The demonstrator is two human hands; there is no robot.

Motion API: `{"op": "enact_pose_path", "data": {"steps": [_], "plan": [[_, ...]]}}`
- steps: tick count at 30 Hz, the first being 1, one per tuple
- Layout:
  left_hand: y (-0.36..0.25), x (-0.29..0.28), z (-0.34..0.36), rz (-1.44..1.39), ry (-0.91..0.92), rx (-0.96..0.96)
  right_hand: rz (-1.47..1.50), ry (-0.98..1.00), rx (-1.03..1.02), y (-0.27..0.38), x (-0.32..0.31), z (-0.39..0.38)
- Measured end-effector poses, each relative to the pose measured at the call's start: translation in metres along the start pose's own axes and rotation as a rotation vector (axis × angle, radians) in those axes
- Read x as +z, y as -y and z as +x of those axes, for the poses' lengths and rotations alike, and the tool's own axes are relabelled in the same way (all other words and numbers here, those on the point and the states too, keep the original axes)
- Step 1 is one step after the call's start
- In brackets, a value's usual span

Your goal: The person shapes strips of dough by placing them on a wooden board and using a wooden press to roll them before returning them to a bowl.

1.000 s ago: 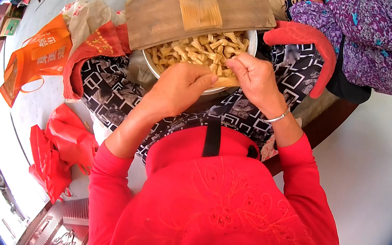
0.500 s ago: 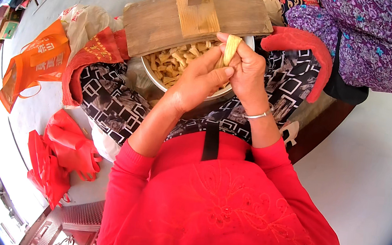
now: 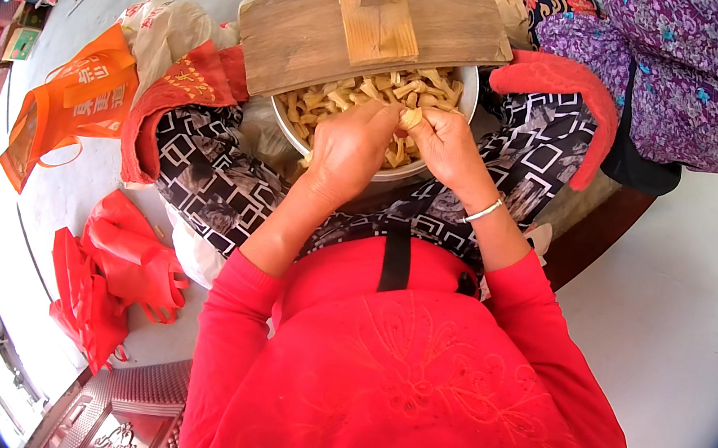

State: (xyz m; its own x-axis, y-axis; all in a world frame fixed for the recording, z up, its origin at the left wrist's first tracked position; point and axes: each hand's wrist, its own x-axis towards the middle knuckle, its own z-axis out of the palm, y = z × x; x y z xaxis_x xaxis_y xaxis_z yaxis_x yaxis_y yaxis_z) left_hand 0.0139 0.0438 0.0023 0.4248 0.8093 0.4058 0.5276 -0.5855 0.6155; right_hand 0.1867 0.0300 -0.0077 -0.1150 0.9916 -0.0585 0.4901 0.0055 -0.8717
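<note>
Both my hands meet over a round metal basin (image 3: 469, 93) full of pale yellow knotted strips (image 3: 339, 99), which look like tofu-skin knots. My left hand (image 3: 351, 146) is closed with its knuckles up, fingertips against the right hand. In the closed fingers of my right hand (image 3: 448, 150), a pale yellow strip (image 3: 410, 118) shows between the two hands. A wooden board (image 3: 297, 39) with a wooden block (image 3: 376, 22) fixed on it lies across the far part of the basin. What the left fingers pinch is partly hidden by the hand.
An orange bag (image 3: 91, 89) and red bags (image 3: 123, 256) lie on the floor at the left. Red cloths (image 3: 569, 75) cover my patterned knees. A person in purple flowered clothing (image 3: 696, 78) sits close by at the far right. A dark red carved surface (image 3: 126, 411) stands at the lower left.
Both hands have come down closer to the knotted strips. The yellow strip, earlier a raised loop around the right fingers, is now small and drawn in between the two hands.
</note>
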Motion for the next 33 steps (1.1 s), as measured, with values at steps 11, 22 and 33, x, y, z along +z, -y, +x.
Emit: {"op": "enact_pose_path", "data": {"steps": [11,22,33], "plan": [[-0.022,-0.014,0.012,-0.257,0.089,-0.175,0.889,0.011,0.165,0.002,0.02,-0.006],[0.015,0.004,-0.017,-0.92,0.208,-0.781,0.16,-0.42,-0.343,0.011,0.01,0.006],[0.011,-0.039,-0.007,0.237,0.005,0.052,-0.24,-0.345,-0.499,0.03,-0.042,0.026]]}}
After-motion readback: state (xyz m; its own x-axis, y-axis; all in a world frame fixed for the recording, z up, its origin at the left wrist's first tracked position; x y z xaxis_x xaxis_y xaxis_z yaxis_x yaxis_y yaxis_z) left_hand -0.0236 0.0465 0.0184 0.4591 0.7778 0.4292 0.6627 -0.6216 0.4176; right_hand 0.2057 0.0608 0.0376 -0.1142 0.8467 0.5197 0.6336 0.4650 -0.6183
